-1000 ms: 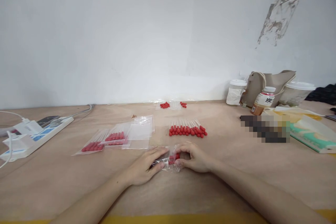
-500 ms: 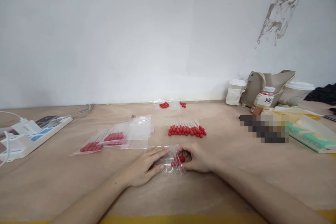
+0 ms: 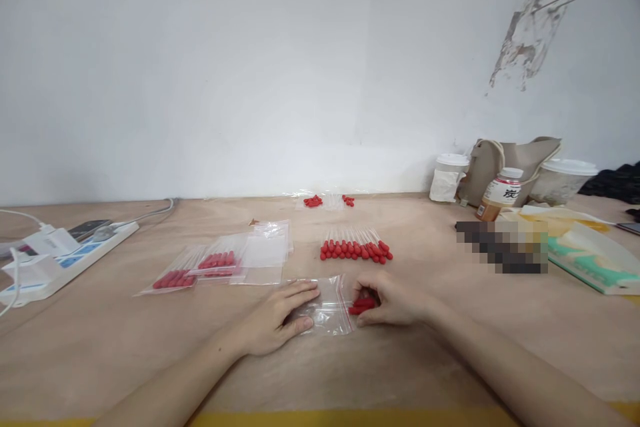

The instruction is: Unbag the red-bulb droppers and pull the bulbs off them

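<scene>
I list one brown table (image 3: 320, 377); one left hand (image 3: 277, 317), fingers and thumb apart, flat on one clear bag (image 3: 327, 323); one right hand (image 3: 393, 300), fingers and thumb closed about the red-tipped sticks (image 3: 361, 307), just right of the bag's mouth. Changed: red ends, inside half a second ago, now protrude; shafts remain within, so I judge the contents partly withdrawn.

bag (image 3: 327, 317): clear glossy plastic | red tips (image 3: 359, 310): smooth | table cover (image 3: 320, 373): matt, paper-like
</scene>
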Available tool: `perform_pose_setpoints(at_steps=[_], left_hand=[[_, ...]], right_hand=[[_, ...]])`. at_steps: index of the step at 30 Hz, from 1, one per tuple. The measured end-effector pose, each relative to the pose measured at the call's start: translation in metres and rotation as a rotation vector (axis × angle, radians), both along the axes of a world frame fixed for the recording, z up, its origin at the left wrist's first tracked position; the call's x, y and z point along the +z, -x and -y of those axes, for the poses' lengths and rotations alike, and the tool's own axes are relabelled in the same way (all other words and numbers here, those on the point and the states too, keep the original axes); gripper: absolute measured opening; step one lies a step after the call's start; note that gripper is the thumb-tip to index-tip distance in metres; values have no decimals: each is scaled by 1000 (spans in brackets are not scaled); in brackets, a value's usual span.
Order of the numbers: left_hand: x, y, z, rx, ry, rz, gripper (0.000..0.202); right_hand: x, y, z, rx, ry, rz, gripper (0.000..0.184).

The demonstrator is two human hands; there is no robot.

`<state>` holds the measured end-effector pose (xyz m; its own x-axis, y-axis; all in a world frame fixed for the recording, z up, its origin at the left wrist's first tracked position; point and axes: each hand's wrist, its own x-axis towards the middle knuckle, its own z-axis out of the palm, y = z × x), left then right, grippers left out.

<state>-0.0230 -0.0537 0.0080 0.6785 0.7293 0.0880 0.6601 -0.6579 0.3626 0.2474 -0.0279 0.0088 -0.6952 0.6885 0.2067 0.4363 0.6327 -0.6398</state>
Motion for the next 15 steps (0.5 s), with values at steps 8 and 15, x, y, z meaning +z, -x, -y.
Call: perform_pose_setpoints(at_steps=[8,15], left_hand=[[-1,1,0,0,3,11,47],[-1,3,2,8,-24,96,39]], right_hand=[[6,-34,-19,-104,180,-4,13],[39,-60,-24,-267,209,-275,17]])
